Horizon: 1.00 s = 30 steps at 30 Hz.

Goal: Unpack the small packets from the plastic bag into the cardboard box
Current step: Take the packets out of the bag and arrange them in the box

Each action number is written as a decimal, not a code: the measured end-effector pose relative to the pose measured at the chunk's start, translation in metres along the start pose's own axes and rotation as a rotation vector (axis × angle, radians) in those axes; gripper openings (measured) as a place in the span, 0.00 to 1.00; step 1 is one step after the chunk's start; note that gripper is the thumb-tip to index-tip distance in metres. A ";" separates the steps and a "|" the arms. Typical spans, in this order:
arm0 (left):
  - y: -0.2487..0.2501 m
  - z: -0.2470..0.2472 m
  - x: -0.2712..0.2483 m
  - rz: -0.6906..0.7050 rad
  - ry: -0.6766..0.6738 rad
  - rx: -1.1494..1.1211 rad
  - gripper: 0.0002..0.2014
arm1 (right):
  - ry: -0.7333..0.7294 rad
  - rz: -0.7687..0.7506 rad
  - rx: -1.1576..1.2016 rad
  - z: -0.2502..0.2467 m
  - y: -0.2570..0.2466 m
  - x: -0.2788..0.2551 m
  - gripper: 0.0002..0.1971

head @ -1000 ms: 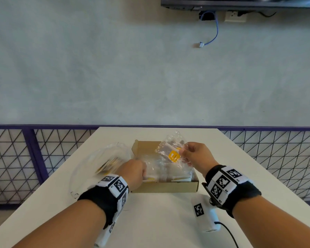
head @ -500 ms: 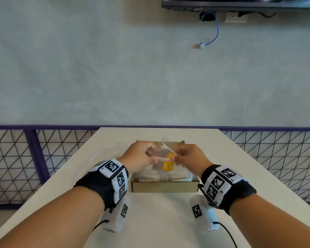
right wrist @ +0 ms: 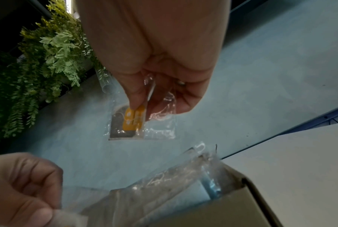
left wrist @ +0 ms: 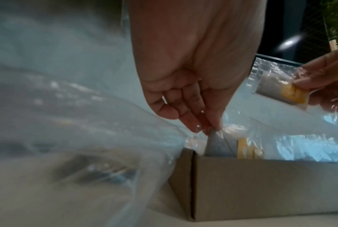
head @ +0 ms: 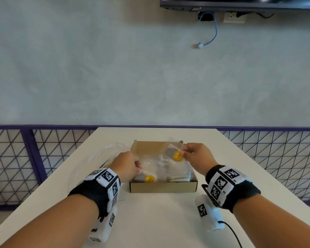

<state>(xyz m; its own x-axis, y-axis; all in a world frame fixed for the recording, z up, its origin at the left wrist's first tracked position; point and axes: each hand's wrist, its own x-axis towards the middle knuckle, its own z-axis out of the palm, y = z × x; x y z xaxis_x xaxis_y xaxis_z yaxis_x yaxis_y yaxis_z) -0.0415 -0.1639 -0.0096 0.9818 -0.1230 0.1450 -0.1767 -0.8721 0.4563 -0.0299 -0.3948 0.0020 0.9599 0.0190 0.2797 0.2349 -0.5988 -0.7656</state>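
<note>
plastic bag: the crumpled clear plastic bag [head: 104,154] lies on the white table [head: 159,217], just left of the box, more packets seemingly inside, though it's blurred.
left hand: the left hand [head: 127,166] pinches a clear packet with a grey-and-yellow insert [head: 147,178] at the near-left corner; lower it flat, then let go.
box: the shallow brown cardboard box [head: 163,187] already holds several packets.
right hand: the right hand [head: 197,156] pinches a second yellow-tabbed clear packet [head: 174,154] above the far side; drop it into a free gap.
</note>
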 end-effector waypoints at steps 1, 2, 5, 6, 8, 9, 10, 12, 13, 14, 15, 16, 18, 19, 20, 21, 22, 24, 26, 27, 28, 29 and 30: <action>0.002 0.000 0.000 0.002 -0.028 0.041 0.08 | -0.011 0.001 -0.017 0.001 -0.001 -0.001 0.06; 0.005 0.000 -0.001 -0.002 -0.066 0.103 0.07 | -0.027 0.002 -0.035 0.001 -0.001 -0.002 0.06; 0.010 0.001 -0.004 -0.006 -0.169 0.343 0.06 | -0.107 0.009 -0.146 0.000 -0.006 -0.005 0.05; 0.011 0.000 -0.006 0.002 -0.184 0.409 0.07 | -0.140 0.006 -0.211 0.000 -0.007 -0.006 0.05; 0.012 0.000 -0.010 0.016 -0.176 0.482 0.11 | -0.192 -0.025 -0.344 -0.001 -0.008 -0.009 0.09; 0.013 0.000 -0.011 0.011 -0.164 0.489 0.12 | -0.212 -0.041 -0.402 -0.001 -0.008 -0.010 0.10; 0.013 0.001 -0.012 0.008 -0.144 0.492 0.12 | -0.231 -0.056 -0.460 0.000 -0.008 -0.011 0.11; 0.017 0.003 -0.012 0.008 -0.088 0.467 0.11 | -0.257 -0.072 -0.536 0.001 -0.007 -0.012 0.12; 0.019 0.004 -0.011 0.021 -0.053 0.422 0.09 | -0.250 -0.070 -0.539 0.001 -0.007 -0.011 0.12; 0.021 0.006 -0.009 0.044 -0.023 0.374 0.08 | -0.228 -0.066 -0.527 0.001 -0.008 -0.010 0.12; 0.021 0.008 -0.008 0.065 -0.006 0.340 0.09 | -0.186 -0.074 -0.510 0.001 -0.008 -0.009 0.11; 0.023 0.009 -0.007 0.076 -0.018 0.329 0.10 | -0.134 -0.089 -0.498 0.000 -0.009 -0.008 0.11; 0.024 0.010 -0.006 0.069 -0.097 0.380 0.11 | -0.063 -0.108 -0.483 -0.003 -0.011 -0.007 0.11; 0.023 0.011 -0.005 0.065 -0.135 0.410 0.11 | -0.050 -0.110 -0.468 -0.004 -0.013 -0.006 0.12; 0.023 0.012 -0.005 0.061 -0.157 0.419 0.11 | -0.042 -0.113 -0.452 -0.006 -0.014 -0.006 0.12; 0.023 0.012 -0.005 0.052 -0.161 0.398 0.11 | -0.035 -0.120 -0.437 -0.007 -0.015 -0.006 0.11; 0.024 0.011 -0.006 0.040 -0.144 0.355 0.11 | -0.031 -0.126 -0.424 -0.008 -0.016 -0.006 0.11; 0.029 0.007 -0.007 0.043 -0.085 0.246 0.11 | -0.033 -0.141 -0.423 -0.009 -0.017 -0.005 0.10; 0.039 0.003 -0.007 0.107 -0.052 0.079 0.17 | -0.049 -0.162 -0.456 -0.008 -0.018 -0.005 0.09; 0.046 0.001 -0.007 0.130 -0.058 -0.035 0.22 | -0.057 -0.184 -0.477 -0.006 -0.020 -0.005 0.09; 0.055 -0.001 -0.008 0.139 -0.074 -0.136 0.25 | -0.066 -0.207 -0.494 -0.004 -0.022 -0.005 0.10; 0.061 0.000 -0.008 0.141 -0.087 -0.200 0.25 | -0.073 -0.232 -0.502 -0.002 -0.025 -0.005 0.10; 0.067 0.001 -0.007 0.156 -0.078 -0.227 0.21 | -0.075 -0.263 -0.494 0.000 -0.029 -0.006 0.11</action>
<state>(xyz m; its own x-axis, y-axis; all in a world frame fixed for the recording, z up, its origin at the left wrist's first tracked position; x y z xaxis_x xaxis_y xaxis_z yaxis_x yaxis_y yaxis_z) -0.0601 -0.2218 0.0189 0.9424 -0.2908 0.1650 -0.3285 -0.7127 0.6199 -0.0427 -0.3777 0.0225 0.8913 0.2646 0.3683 0.3855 -0.8697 -0.3082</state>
